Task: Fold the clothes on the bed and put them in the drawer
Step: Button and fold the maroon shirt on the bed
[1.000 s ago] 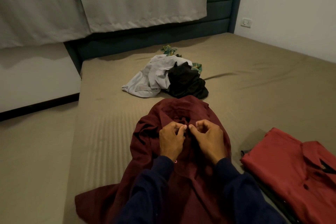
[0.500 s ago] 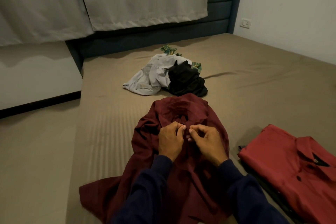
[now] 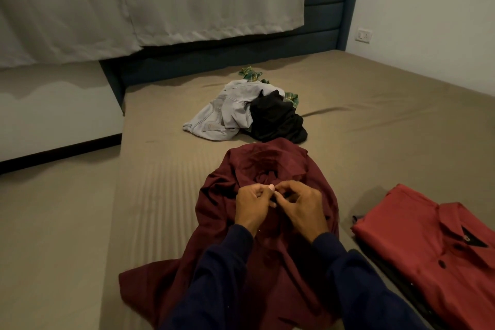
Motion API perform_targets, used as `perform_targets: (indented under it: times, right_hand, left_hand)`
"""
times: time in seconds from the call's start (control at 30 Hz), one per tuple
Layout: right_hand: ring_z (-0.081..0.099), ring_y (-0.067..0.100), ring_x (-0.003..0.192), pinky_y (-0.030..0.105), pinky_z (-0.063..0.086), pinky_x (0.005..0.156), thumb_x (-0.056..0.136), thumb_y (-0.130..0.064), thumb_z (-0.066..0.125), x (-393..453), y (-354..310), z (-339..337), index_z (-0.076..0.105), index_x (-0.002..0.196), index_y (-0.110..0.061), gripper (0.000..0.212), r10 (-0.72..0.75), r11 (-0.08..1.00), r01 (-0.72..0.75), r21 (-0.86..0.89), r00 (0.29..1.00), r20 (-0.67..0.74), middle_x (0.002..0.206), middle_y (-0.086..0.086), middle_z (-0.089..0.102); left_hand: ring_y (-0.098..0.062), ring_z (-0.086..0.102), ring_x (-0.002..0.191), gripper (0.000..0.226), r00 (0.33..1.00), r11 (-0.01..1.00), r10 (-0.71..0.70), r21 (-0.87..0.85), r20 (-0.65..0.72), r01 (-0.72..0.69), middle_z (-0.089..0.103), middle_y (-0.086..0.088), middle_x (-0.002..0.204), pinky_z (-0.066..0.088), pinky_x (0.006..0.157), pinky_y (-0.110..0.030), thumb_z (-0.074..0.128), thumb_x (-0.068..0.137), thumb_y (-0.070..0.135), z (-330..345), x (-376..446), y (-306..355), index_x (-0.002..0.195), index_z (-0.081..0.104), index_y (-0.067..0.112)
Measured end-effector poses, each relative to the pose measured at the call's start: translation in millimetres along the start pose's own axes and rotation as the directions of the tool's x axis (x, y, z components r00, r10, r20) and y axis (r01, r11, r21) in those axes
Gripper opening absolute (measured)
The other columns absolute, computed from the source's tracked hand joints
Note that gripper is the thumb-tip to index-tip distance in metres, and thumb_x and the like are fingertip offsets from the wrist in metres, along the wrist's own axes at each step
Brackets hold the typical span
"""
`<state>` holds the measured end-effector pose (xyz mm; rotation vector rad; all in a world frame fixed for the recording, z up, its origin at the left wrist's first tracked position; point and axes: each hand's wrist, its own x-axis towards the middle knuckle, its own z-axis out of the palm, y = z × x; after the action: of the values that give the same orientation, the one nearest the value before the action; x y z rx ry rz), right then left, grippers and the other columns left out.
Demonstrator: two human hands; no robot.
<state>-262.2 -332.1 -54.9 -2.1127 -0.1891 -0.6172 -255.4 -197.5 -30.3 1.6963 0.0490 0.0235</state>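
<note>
My left hand (image 3: 251,207) and right hand (image 3: 301,209) meet fingertip to fingertip at the middle of the maroon shirt (image 3: 267,169), each pinching a bit of its front placket just below the collar; it looks like I am working a button there, though the button itself is hidden under my fingers. Both hands are equally near the spot, neither leading.

The shirt lies under my wrists on the bed (image 3: 160,182), its long axis running from 6 o'clock, where the hem and a sleeve spill toward me, to 12 o'clock, where the collar points away. So I judge that any fold will go along that line.

At 3 o'clock, just beside it, sits the folded red shirt (image 3: 428,236) on a stack. Farther out at 12 o'clock waits the unfolded heap: grey garment (image 3: 222,112), black garment (image 3: 276,120), with a green one peeking behind. No drawer is in view.
</note>
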Motion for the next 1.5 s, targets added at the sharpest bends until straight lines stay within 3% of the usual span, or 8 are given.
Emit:
perform_targets:
  times: [0.17, 0.33, 0.47, 0.77, 0.97, 1.2, 1.37, 1.5]
  right_hand:
    - [0.070, 0.002, 0.083, 0.021, 0.058, 0.073, 0.087, -0.017, 0.077, -5, 6, 1, 0.079, 0.107, -0.019, 0.020, -0.046, 0.997, 0.045, 0.060, 0.999, 0.008, 0.098, -0.007, 0.076]
    - [0.068, 0.002, 0.080, 0.021, 0.057, 0.071, 0.086, -0.015, 0.078, -8, 9, 2, 0.079, 0.108, -0.016, 0.021, -0.088, 0.994, 0.087, 0.062, 0.996, 0.003, 0.094, -0.006, 0.075]
    - [0.068, 0.001, 0.082, 0.021, 0.056, 0.074, 0.085, -0.009, 0.079, -10, 11, 6, 0.079, 0.102, -0.013, 0.017, -0.084, 0.992, 0.086, 0.089, 0.996, -0.022, 0.092, -0.007, 0.074]
    - [0.069, 0.004, 0.080, 0.018, 0.055, 0.073, 0.084, -0.008, 0.079, -17, 20, 11, 0.080, 0.100, -0.012, 0.017, -0.039, 0.991, 0.043, 0.130, 0.999, -0.031, 0.090, -0.007, 0.074]
    - [0.069, -0.002, 0.089, 0.014, 0.052, 0.081, 0.087, -0.009, 0.076, -21, 27, 14, 0.079, 0.103, -0.010, 0.017, -0.090, 0.993, 0.093, 0.069, 0.995, -0.041, 0.097, -0.005, 0.075]
    - [0.070, 0.002, 0.083, 0.016, 0.054, 0.076, 0.085, -0.009, 0.077, -26, 22, 14, 0.079, 0.102, -0.014, 0.017, 0.034, 0.980, -0.032, 0.197, 0.999, -0.008, 0.091, -0.011, 0.075]
    - [0.072, 0.021, 0.086, 0.026, 0.058, 0.076, 0.091, -0.023, 0.070, -21, 5, 3, 0.076, 0.107, -0.007, 0.024, 0.402, 0.597, -0.509, 0.620, 0.858, 0.318, 0.094, 0.006, 0.076]
    - [0.058, 0.012, 0.071, 0.027, 0.049, 0.068, 0.093, -0.045, 0.065, -14, 10, 1, 0.071, 0.095, -0.008, 0.038, 0.603, 0.309, -0.720, 0.622, 0.654, 0.457, 0.082, 0.004, 0.063]
  left_hand:
    - [-0.007, 0.062, 0.058, 0.024, 0.995, 0.994, -0.095, -0.059, -0.018, 0.094, 0.069, -0.002, 0.066, 0.047, 0.054, -0.017, 0.064, 0.096, 0.018, -1, 6, -4, 0.074, 0.074, 0.015]
    - [-0.023, 0.073, 0.087, 0.015, 0.986, 0.964, -0.169, -0.206, 0.007, 0.167, 0.077, -0.010, 0.084, 0.059, 0.082, -0.033, 0.072, 0.091, 0.017, -1, 6, -11, 0.085, 0.078, 0.004]
    - [-0.004, 0.062, 0.052, 0.017, 0.950, 0.889, -0.312, -0.351, 0.004, 0.294, 0.069, 0.000, 0.062, 0.049, 0.051, -0.018, 0.077, 0.086, 0.015, 1, 1, -12, 0.091, 0.076, -0.001]
    - [-0.010, 0.054, 0.064, 0.022, 0.907, 0.839, -0.420, -0.366, 0.037, 0.403, 0.067, -0.006, 0.080, 0.044, 0.059, -0.024, 0.075, 0.088, 0.025, 6, 1, -29, 0.095, 0.075, 0.004]
    - [-0.002, 0.048, 0.041, 0.034, 0.922, 0.887, -0.387, -0.271, 0.004, 0.373, 0.055, 0.003, 0.054, 0.042, 0.045, -0.016, 0.060, 0.100, 0.017, 15, 4, -26, 0.067, 0.061, 0.008]
    - [-0.023, 0.071, 0.079, 0.034, 0.974, 0.971, -0.219, -0.111, -0.054, 0.212, 0.074, -0.015, 0.081, 0.059, 0.081, -0.037, 0.063, 0.097, 0.026, 13, 0, -27, 0.078, 0.073, 0.000]
    - [-0.016, 0.072, 0.074, 0.028, 0.998, 0.998, -0.057, 0.036, -0.041, 0.059, 0.074, -0.003, 0.074, 0.059, 0.075, -0.035, 0.063, 0.097, 0.026, 10, 2, -29, 0.076, 0.074, 0.011]
    - [-0.013, 0.063, 0.091, 0.017, 0.993, 0.965, 0.092, 0.240, 0.077, -0.108, 0.069, 0.007, 0.088, 0.052, 0.082, -0.029, 0.069, 0.092, 0.029, 7, 3, -41, 0.075, 0.071, 0.033]
